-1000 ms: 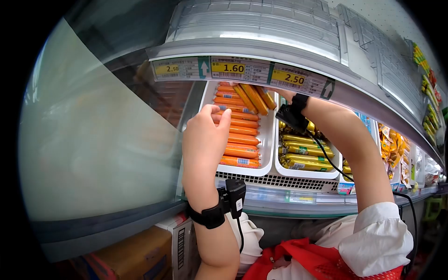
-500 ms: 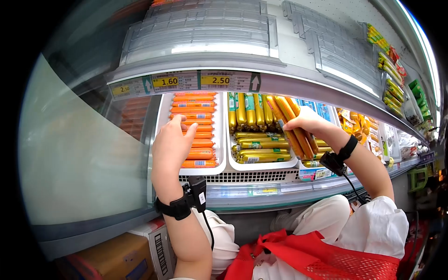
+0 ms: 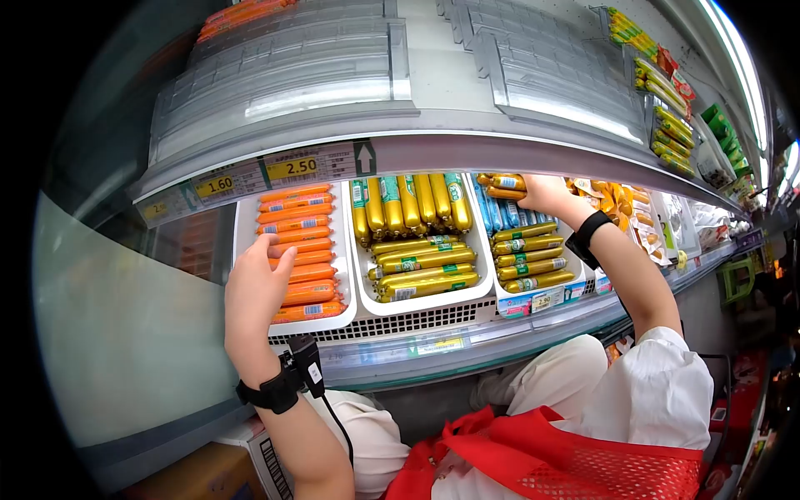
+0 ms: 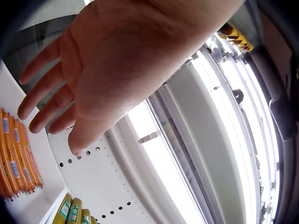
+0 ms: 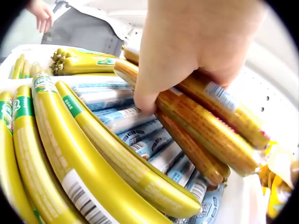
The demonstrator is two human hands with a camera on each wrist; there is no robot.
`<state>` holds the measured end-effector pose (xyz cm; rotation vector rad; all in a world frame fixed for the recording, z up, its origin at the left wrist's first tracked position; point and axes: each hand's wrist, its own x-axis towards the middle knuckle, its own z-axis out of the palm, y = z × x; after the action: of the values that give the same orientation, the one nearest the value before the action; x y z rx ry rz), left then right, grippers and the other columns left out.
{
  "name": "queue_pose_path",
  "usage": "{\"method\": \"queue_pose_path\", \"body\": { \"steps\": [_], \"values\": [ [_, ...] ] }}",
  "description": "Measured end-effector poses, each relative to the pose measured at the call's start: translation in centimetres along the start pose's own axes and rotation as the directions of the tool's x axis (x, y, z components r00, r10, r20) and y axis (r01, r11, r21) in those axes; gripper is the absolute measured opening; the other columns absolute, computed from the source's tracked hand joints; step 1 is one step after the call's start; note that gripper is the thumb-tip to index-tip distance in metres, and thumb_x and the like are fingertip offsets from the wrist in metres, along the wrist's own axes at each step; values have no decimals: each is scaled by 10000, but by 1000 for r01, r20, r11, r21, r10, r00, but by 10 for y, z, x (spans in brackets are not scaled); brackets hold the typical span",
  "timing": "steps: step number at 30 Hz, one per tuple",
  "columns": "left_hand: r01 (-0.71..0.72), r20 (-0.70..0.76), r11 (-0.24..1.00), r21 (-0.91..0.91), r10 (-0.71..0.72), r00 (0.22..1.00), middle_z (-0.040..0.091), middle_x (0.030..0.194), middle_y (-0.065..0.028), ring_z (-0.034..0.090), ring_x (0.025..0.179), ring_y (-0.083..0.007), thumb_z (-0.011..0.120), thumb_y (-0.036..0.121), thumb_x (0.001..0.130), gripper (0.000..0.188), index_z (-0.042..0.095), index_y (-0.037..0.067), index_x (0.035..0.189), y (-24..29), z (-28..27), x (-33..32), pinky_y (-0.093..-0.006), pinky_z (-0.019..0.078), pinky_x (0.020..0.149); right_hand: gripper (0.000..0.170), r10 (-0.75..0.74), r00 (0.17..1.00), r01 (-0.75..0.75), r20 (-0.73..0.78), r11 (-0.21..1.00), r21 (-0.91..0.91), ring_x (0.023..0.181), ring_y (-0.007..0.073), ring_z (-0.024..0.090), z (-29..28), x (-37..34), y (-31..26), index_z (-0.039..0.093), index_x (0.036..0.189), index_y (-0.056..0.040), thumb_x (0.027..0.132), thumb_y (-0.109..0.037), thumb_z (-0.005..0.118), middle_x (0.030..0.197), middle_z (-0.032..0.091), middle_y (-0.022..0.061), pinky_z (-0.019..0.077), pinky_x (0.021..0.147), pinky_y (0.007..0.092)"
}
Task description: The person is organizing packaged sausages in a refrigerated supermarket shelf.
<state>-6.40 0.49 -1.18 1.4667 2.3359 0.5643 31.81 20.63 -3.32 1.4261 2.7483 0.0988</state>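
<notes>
My right hand [image 3: 552,200] grips several orange-brown wrapped sausages [image 5: 205,119], thumb on one side and fingers on the other. In the right wrist view they are right over blue-and-white wrapped sausages [image 5: 161,154] in a white tray. Gold sausages [image 5: 110,149] with green labels lie in front of the blue ones there. My left hand [image 3: 257,283] holds nothing, its fingers spread and loosely bent in the left wrist view. In the head view it overlaps the left edge of a tray of orange sausages [image 3: 308,272].
The middle white tray [image 3: 479,292] holds gold sausages [image 3: 425,265]. Above the trays runs a shelf edge with price tags [image 3: 296,167]. Yellow-orange packets [image 3: 612,200] lie farther right. A glass side panel [image 3: 125,308] stands at the left, with a cardboard box [image 3: 208,473] low down.
My right hand has carried the orange-brown sausages from above the orange tray rightwards to the blue ones. The left hand stays by the orange tray, and the head view has shifted right.
</notes>
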Motion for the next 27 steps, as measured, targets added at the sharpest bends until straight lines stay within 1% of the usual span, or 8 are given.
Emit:
{"method": "queue_pose_path", "body": {
  "steps": [3,4,8,13,17,20,23,27],
  "values": [
    [-62,-31,998,18,63,998,627,908,-140,615,762,-237,549,208,823,315,533,2,1060,-3,4,2,-320,475,685,534,39,986,-45,161,999,30,974,347,526,10,0,15,472,1085,16,683,-264,686,1017,552,220,424,848,393],
    [-67,-22,998,20,67,997,627,908,-140,615,762,-237,549,208,823,315,533,2,1060,-2,4,1,-320,475,685,660,101,963,-111,251,994,24,1085,371,451,6,-3,12,352,1205,22,757,-379,623,1134,476,255,371,926,406],
    [-74,11,997,-20,74,997,624,910,-146,611,773,-234,548,202,825,322,526,-18,1060,6,2,0,-323,472,694,773,38,992,-46,124,997,64,1201,391,306,30,-12,21,197,1301,24,804,-464,534,1271,320,262,266,994,465],
    [-64,32,998,-29,64,997,622,912,-150,608,768,-231,551,196,825,326,521,-25,1063,8,3,-2,-322,472,701,827,10,997,-2,75,995,-97,1199,392,287,36,-26,17,193,1296,57,798,-530,493,1264,312,269,223,1009,461],
    [-91,46,994,-59,94,994,616,922,-167,604,829,-280,569,222,809,322,547,-1,1040,5,-1,-3,-352,469,715,821,-31,988,33,151,999,-14,1215,393,269,28,-21,22,213,1302,30,797,-571,454,1283,299,264,201,1019,453],
    [-130,-11,991,-33,129,992,619,923,-153,594,853,-290,566,238,810,320,553,5,1029,-4,-1,0,-359,465,740,842,-18,963,-1,268,998,70,1299,362,148,18,-22,17,171,1357,-33,779,-552,498,1384,186,231,170,1047,433],
    [-81,-5,996,-40,81,997,618,932,-131,588,873,-284,562,257,812,336,547,16,1047,-5,-4,-1,-355,464,757,713,-32,971,-23,235,974,226,1164,337,393,-3,-22,11,293,1304,-40,765,-400,592,1257,404,220,327,977,369],
    [-122,-15,987,-105,121,993,622,945,-124,597,861,-267,559,252,815,325,555,25,1048,-8,-5,2,-346,470,752,671,15,936,-75,352,985,157,1198,312,368,-16,-22,4,302,1305,-30,802,-408,535,1301,378,181,306,998,360]
  ]
}}
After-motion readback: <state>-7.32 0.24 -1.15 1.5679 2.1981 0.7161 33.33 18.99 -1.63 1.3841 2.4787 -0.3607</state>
